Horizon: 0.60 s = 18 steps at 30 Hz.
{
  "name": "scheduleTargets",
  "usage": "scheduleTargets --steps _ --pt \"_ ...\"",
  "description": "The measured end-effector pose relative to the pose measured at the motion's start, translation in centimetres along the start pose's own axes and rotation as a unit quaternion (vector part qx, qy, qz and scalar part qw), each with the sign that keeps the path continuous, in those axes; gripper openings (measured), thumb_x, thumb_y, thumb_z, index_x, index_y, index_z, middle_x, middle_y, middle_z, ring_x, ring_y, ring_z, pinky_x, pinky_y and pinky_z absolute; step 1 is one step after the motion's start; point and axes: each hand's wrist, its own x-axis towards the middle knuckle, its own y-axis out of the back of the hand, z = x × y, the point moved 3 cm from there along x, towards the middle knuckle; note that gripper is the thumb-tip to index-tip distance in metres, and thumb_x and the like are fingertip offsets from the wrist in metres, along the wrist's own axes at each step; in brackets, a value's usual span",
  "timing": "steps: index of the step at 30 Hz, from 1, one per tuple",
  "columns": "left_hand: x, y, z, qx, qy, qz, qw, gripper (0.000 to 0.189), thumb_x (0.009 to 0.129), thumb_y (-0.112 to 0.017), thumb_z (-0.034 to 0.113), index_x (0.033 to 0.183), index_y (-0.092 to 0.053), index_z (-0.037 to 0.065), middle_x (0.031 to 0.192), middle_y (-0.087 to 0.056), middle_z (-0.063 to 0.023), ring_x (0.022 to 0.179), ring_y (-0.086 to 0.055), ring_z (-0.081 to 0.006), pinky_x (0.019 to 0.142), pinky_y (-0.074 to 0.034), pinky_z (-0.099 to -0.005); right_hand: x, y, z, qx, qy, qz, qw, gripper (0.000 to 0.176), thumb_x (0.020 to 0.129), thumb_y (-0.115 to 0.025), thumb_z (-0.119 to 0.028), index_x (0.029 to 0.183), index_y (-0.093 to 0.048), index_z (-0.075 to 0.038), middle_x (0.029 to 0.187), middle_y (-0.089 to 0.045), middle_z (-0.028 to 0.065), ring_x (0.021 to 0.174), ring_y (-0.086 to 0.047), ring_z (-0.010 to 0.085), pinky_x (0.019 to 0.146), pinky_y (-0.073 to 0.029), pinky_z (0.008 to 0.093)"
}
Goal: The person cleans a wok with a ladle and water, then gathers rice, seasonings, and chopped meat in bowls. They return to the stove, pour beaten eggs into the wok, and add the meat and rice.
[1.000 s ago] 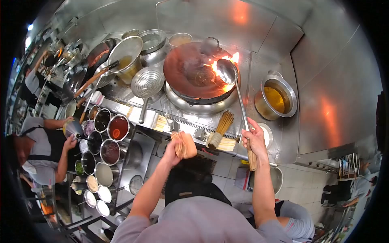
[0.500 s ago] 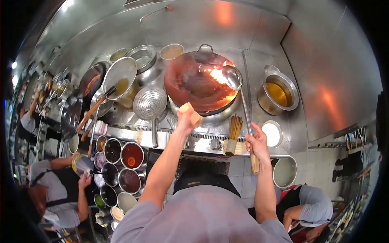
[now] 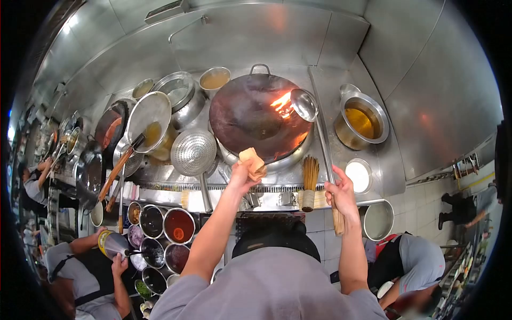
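A folded tan cloth (image 3: 253, 164) is gripped in my left hand (image 3: 242, 178), just in front of the dark wok (image 3: 250, 114). Flames (image 3: 284, 104) burn inside the wok's right side. My right hand (image 3: 341, 192) is round the long handle of a steel ladle (image 3: 304, 105), near its wooden end. The ladle's bowl hangs over the wok's right rim, beside the flames. A bamboo brush (image 3: 310, 178) stands between my hands at the counter's front edge. Left of the wok rests a perforated skimmer (image 3: 193, 153).
A pot of yellow oil (image 3: 362, 124) and a bowl of white stuff (image 3: 358, 177) stand right. Strainers (image 3: 149, 121) and lidded pots lie left. Sauce containers (image 3: 179, 226) fill the lower left. Co-workers are at lower left (image 3: 85, 272) and lower right (image 3: 408, 264).
The camera view has shifted slightly. The flames in the wok look smaller and duller. Both hands keep hold of the cloth and the ladle.
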Motion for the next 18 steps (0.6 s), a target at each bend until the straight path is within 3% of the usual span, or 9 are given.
scheduleTargets --steps 1,2,5,6,11,13,17,18 --pt "1.9 1.2 -1.1 0.041 -0.030 0.015 0.999 0.032 0.090 -0.060 0.033 0.112 -0.051 0.012 0.102 -0.062 -0.0096 0.086 -0.065 -0.0276 0.070 -0.052 -0.0445 0.2 0.1 0.1 0.003 0.000 0.004 1.000 0.062 0.084 -0.057 0.006 0.141 -0.035 -0.002 0.074 -0.059 0.0043 0.049 -0.051 0.0070 0.040 -0.039 0.0221" --pt "3.3 1.5 -1.8 0.004 -0.030 -0.040 0.999 0.031 0.089 -0.062 0.032 0.109 -0.052 0.011 0.100 -0.062 -0.0101 0.082 -0.065 -0.0282 0.066 -0.054 -0.0437 0.6 0.2 0.1 0.006 0.004 0.008 1.000 0.061 0.084 -0.057 0.006 0.140 -0.036 -0.002 0.074 -0.059 0.0042 0.049 -0.051 0.0071 0.040 -0.039 0.0222" --pt "4.5 0.8 -1.9 -0.077 0.026 -0.059 0.995 0.033 0.091 -0.058 0.034 0.111 -0.052 0.009 0.101 -0.061 -0.0123 0.085 -0.064 -0.0304 0.071 -0.054 -0.0460 0.9 0.2 -0.3 0.003 -0.003 0.002 1.000 0.061 0.084 -0.057 0.006 0.140 -0.036 -0.002 0.074 -0.058 0.0041 0.049 -0.051 0.0074 0.039 -0.038 0.0225" --pt "2.7 -0.9 -0.9 -0.047 0.063 -0.001 0.997 0.031 0.090 -0.059 0.032 0.106 -0.053 0.007 0.097 -0.062 -0.0141 0.083 -0.064 -0.0304 0.068 -0.056 -0.0457 1.1 0.3 -0.3 0.003 -0.001 -0.001 1.000 0.061 0.084 -0.057 0.006 0.140 -0.036 -0.002 0.074 -0.058 0.0041 0.049 -0.051 0.0074 0.039 -0.038 0.0225" --pt "6.5 -1.0 -2.3 -0.012 0.012 -0.017 1.000 0.021 0.084 -0.057 0.020 0.095 -0.057 0.002 0.094 -0.063 -0.0165 0.082 -0.064 -0.0306 0.066 -0.057 -0.0437 2.0 0.9 -0.7 0.004 -0.017 -0.037 0.999 0.061 0.083 -0.057 0.006 0.139 -0.036 -0.002 0.073 -0.058 0.0042 0.048 -0.050 0.0078 0.038 -0.038 0.0230" --pt "6.1 -1.6 -2.1 -0.002 0.035 -0.031 0.999 0.019 0.082 -0.056 0.015 0.095 -0.057 0.001 0.094 -0.063 -0.0173 0.079 -0.065 -0.0303 0.067 -0.058 -0.0419 2.1 1.3 -1.2 0.003 -0.016 -0.042 0.999 0.060 0.083 -0.057 0.006 0.139 -0.037 -0.002 0.072 -0.057 0.0041 0.047 -0.049 0.0077 0.038 -0.037 0.0231" --pt "2.4 -2.5 0.0 -0.001 0.054 0.006 0.999 0.027 0.085 -0.056 0.024 0.098 -0.056 0.000 0.093 -0.063 -0.0173 0.083 -0.066 -0.0308 0.068 -0.058 -0.0422 2.3 2.7 -1.7 0.004 -0.026 -0.051 0.998 0.062 0.083 -0.058 0.006 0.140 -0.036 -0.003 0.070 -0.056 0.0047 0.050 -0.050 0.0095 0.039 -0.038 0.0255" --pt "1.3 -2.5 0.5 -0.004 0.046 0.028 0.999 0.032 0.088 -0.053 0.030 0.101 -0.054 0.002 0.102 -0.061 -0.0176 0.093 -0.065 -0.0352 0.074 -0.057 -0.0478 2.4 3.1 -1.9 0.000 -0.022 -0.055 0.998 0.062 0.083 -0.058 0.006 0.140 -0.036 -0.003 0.071 -0.056 0.0046 0.049 -0.050 0.0094 0.039 -0.038 0.0254"
